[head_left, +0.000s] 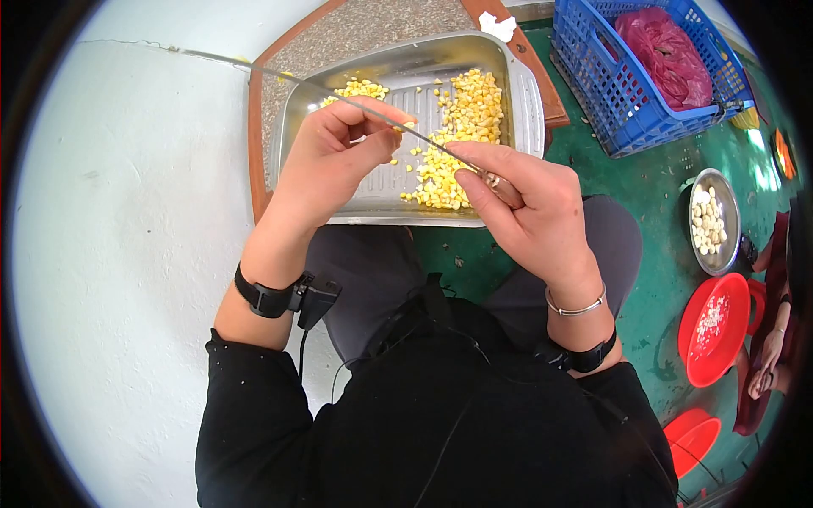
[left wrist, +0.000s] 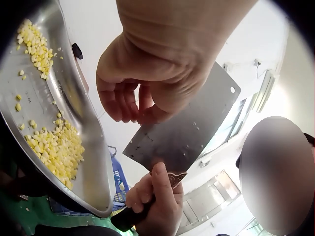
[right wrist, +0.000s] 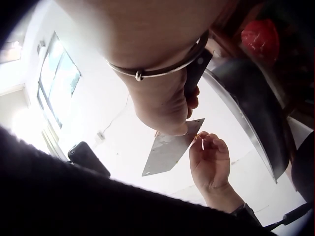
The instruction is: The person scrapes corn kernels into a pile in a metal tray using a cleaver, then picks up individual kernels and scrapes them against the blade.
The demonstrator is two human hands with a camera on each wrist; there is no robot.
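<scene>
My right hand (head_left: 542, 199) grips the dark handle (left wrist: 129, 216) of a cleaver, whose wide steel blade (left wrist: 182, 130) shows face-on in the left wrist view. From the head it appears nearly edge-on, reaching up to the left. My left hand (head_left: 330, 157) is close against the blade, pinching a small yellow kernel-like piece (head_left: 406, 126) between thumb and fingers at its edge. Below both hands lies a steel tray (head_left: 373, 199). Many yellow kernel-like pieces (head_left: 470, 110) are heaped on its right side, with a smaller pile (head_left: 362, 88) at the far left.
The tray rests on a speckled, wood-edged table (head_left: 339, 38) and reaches over my lap. A blue crate (head_left: 622, 114) holding a pink plastic bag stands at the right. Farther right are a steel bowl (head_left: 727, 254) of pale pieces, red basins (head_left: 693, 360) and another person's hand (head_left: 769, 360).
</scene>
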